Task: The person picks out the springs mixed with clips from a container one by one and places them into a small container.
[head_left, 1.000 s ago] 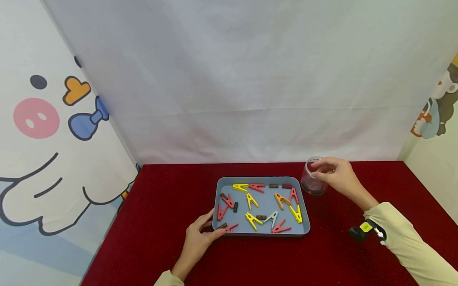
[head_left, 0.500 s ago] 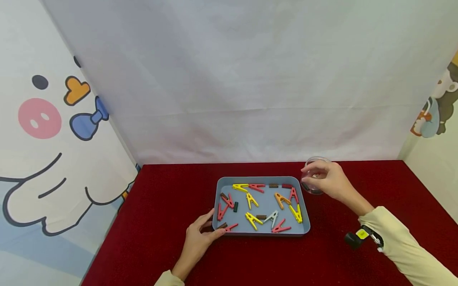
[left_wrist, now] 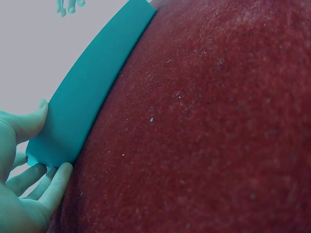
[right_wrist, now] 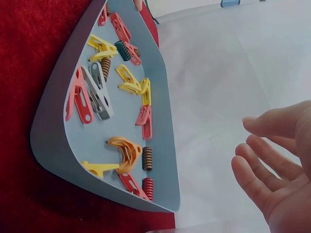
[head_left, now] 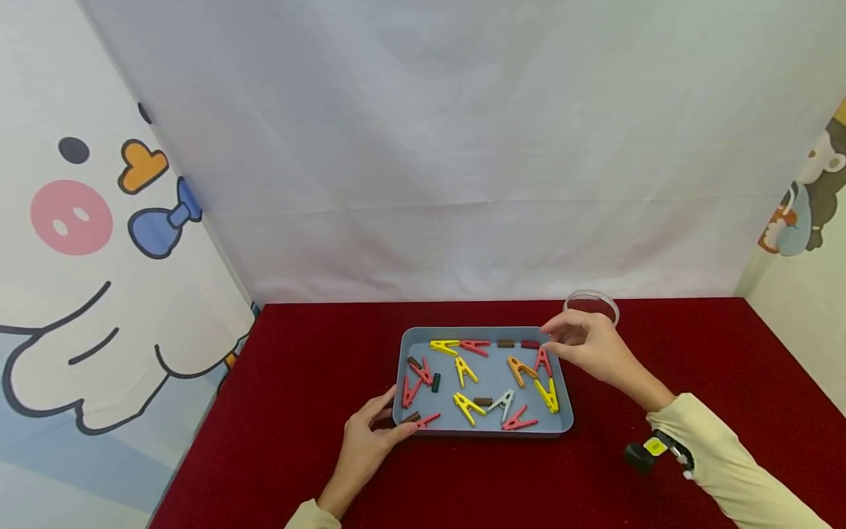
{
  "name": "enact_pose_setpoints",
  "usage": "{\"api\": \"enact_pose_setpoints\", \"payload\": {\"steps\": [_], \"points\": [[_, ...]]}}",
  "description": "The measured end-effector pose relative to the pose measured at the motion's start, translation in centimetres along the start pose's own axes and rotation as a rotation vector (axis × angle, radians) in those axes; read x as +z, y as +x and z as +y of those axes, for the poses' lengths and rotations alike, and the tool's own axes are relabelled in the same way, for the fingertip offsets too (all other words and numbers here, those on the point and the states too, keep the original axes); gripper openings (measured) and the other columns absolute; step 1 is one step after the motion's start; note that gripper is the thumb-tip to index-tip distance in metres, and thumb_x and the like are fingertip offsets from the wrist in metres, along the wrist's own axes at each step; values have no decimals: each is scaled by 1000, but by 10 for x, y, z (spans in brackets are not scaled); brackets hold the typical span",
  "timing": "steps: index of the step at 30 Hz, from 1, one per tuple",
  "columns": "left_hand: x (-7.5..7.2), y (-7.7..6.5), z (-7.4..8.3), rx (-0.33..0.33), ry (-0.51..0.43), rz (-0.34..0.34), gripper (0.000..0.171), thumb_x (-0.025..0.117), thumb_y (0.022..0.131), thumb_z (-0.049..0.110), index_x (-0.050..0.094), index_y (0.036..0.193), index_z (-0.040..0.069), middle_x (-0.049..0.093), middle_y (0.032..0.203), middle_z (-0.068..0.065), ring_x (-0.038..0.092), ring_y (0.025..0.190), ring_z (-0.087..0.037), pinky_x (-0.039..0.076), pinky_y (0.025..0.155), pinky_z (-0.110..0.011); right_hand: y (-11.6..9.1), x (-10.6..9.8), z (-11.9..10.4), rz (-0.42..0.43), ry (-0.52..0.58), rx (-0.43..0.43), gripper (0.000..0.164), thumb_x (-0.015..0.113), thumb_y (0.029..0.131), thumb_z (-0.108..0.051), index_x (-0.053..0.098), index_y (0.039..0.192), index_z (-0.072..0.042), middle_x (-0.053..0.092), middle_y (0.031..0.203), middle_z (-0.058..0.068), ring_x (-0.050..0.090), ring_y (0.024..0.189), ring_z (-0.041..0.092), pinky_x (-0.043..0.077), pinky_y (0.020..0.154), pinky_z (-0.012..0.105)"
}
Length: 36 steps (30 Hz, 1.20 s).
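Fingers [right_wrist: 252, 182] of the right hand [head_left: 590, 349] are lightly bent, with a clear gap between them and the thumb, and they hold nothing. Below them, near the middle of the red cloth [head_left: 463, 485], sits a shallow blue-grey tray [head_left: 489, 373] with rounded corners, scattered with plastic clips and coiled springs. Most of the clips are yellow or pinkish red; one is an orange clip [head_left: 520, 371] toward the right, another a pale grey clip [head_left: 502, 404] toward the near side. A red spring [head_left: 530, 344] and a brown spring [head_left: 505, 344] lie along the far edge, and a dark green spring [head_left: 436, 383] rests on the left.

The left hand [head_left: 366, 433] holds the tray's near left corner, thumb on the near rim and fingers against the left side; its arm reaches in from the near left. The right arm, in a cream sleeve [head_left: 720, 463], slants in from the near right, the hand hovering by the tray's far right corner. A clear jar [head_left: 591, 293] stands just behind that hand, partly hidden.
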<state>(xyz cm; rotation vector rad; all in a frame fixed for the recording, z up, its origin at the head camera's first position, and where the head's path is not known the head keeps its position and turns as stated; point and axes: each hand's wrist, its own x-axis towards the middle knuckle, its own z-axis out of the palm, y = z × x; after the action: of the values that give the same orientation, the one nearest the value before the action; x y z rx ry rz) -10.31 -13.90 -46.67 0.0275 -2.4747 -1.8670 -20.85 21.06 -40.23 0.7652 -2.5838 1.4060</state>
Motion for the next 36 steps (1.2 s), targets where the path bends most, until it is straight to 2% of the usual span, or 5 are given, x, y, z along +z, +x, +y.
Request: {"api": "enact_pose_setpoints", "payload": {"steps": [7, 13, 18, 24, 36], "points": [[-1, 1, -2, 6, -1, -1, 68, 81, 75, 12, 51, 135, 2, 52, 132, -19, 55, 107, -35, 51, 74, -21, 0, 10, 1, -26, -20, 17, 20, 75, 81, -7, 70, 100, -9, 65, 92, 4, 62, 77, 16, 53, 65, 27], [-1, 1, -2, 6, -14, -8, 68, 81, 75, 12, 51, 136, 1, 52, 132, -19, 55, 107, -36, 51, 73, -20, 2, 17, 3, -74, 52, -17, 16, 72, 83, -3, 70, 98, -6, 64, 92, 7, 64, 65, 16, 53, 59, 29], [-1, 1, -1, 2, -29, -16, 69, 81, 75, 11, 50, 136, 1, 52, 131, -20, 55, 108, -36, 51, 73, -19, 5, 24, 2, -61, 23, -52, 18, 74, 81, -2, 70, 97, -7, 66, 93, 6, 62, 77, 16, 53, 58, 28], [-1, 1, -1, 12, -25, -11, 69, 80, 76, 11, 50, 136, 1, 51, 133, -20, 55, 108, -36, 51, 73, -19, 6, 34, 2, -63, -24, -39, 17, 75, 80, -5, 71, 95, -12, 65, 90, -2, 61, 78, 13, 53, 64, 30], [-1, 1, -4, 27, -46, -7, 69, 81, 75, 10, 50, 136, 1, 50, 134, -20, 56, 107, -36, 51, 73, -20, 8, 57, 10, -102, 2, -56, 18, 76, 77, 1, 72, 89, -12, 67, 88, 10, 60, 75, 11, 53, 61, 32]]}}
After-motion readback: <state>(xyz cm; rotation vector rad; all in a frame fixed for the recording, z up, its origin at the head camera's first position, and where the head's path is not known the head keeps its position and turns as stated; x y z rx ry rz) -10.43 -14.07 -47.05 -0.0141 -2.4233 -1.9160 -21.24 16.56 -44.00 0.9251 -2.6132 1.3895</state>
